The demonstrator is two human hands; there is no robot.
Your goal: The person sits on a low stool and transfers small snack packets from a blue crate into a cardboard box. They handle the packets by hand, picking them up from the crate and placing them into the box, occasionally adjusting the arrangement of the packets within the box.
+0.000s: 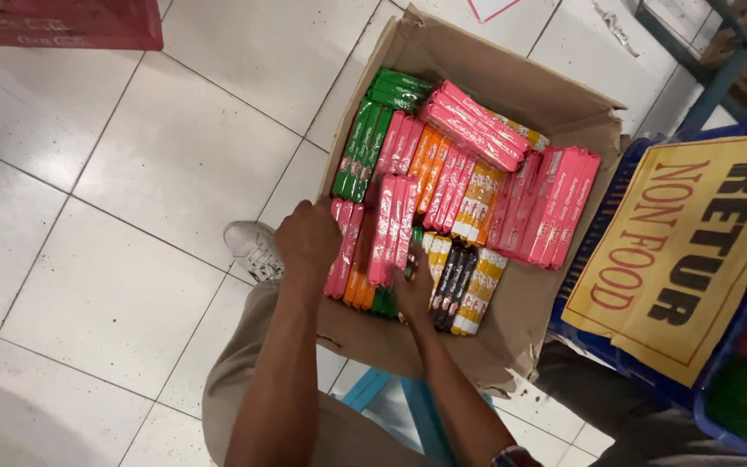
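Head view: both hands (352, 259) down among pink packets (391, 229).

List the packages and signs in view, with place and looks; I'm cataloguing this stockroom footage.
Open brown cardboard box, centre, on the white tiled floor.
Slim pink packets, stacked across the box.
Slim green packets, box's far-left corner.
Orange and yellow packets, mid-box.
Dark packets, beside the right hand.
Yellow rectangular sign, red and black lettering, on a blue crate at right.
Left hand rests on pink packets.

White tiled floor (131, 156) with dark grout lines, a blue metal frame (719, 78) standing at the upper right
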